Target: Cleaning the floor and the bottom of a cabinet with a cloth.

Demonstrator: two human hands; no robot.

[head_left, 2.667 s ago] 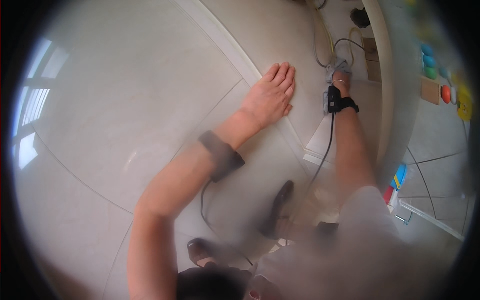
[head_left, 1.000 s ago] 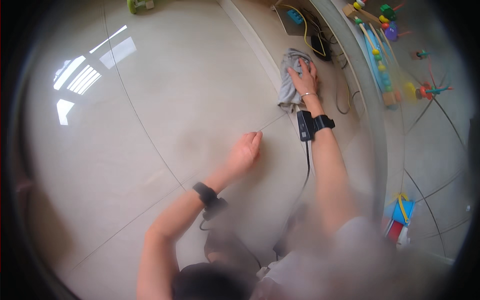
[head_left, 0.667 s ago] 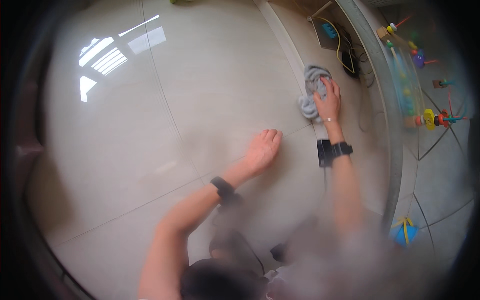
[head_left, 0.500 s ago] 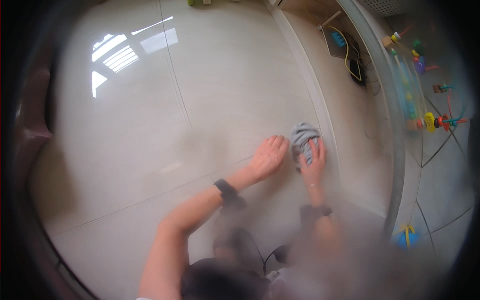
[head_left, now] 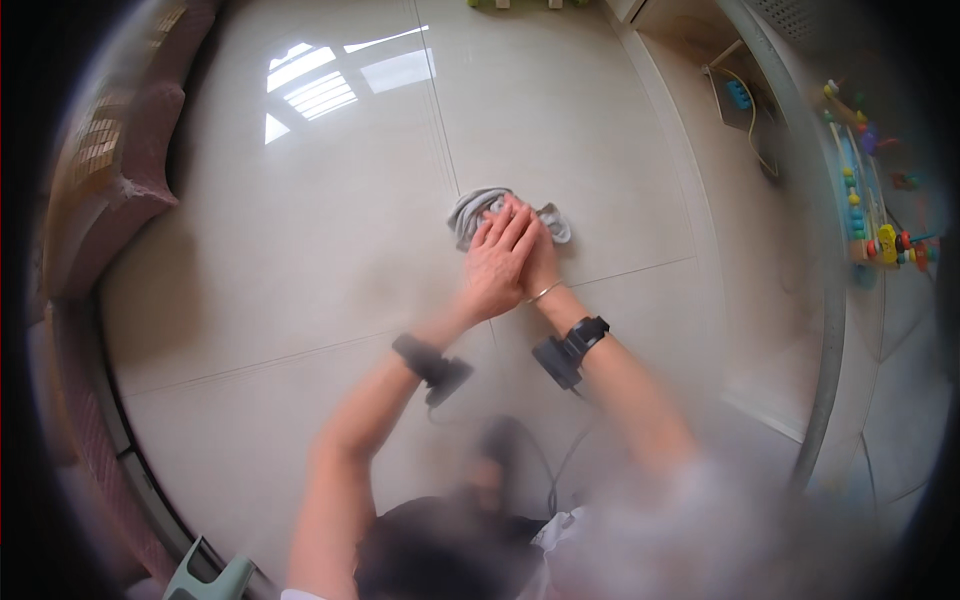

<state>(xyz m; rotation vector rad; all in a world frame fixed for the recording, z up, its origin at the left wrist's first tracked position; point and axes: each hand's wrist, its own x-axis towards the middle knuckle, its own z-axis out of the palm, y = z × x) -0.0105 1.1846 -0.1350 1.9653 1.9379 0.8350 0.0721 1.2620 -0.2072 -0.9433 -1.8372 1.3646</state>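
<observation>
A crumpled grey cloth [head_left: 465, 213] lies on the pale tiled floor [head_left: 330, 250], with a loose fold out to the right of my hands. My right hand [head_left: 541, 262] presses down on the cloth, its fingers partly hidden. Over the back of it rests my left hand [head_left: 495, 265], fingers stretched out and lying flat. Both forearms reach forward from the lower edge, and each wrist carries a black strapped device.
A pink padded sofa edge [head_left: 150, 190] runs along the left. At right stands a low wooden cabinet [head_left: 755, 260] with cables in a recess. Beyond it is a colourful bead toy [head_left: 885, 245]. A green stool [head_left: 205, 575] sits at the lower left.
The cloth has moved left, away from the cabinet base, with my right hand on it. My left hand, earlier beside the cloth, now lies over my right hand. The view has shifted too.
</observation>
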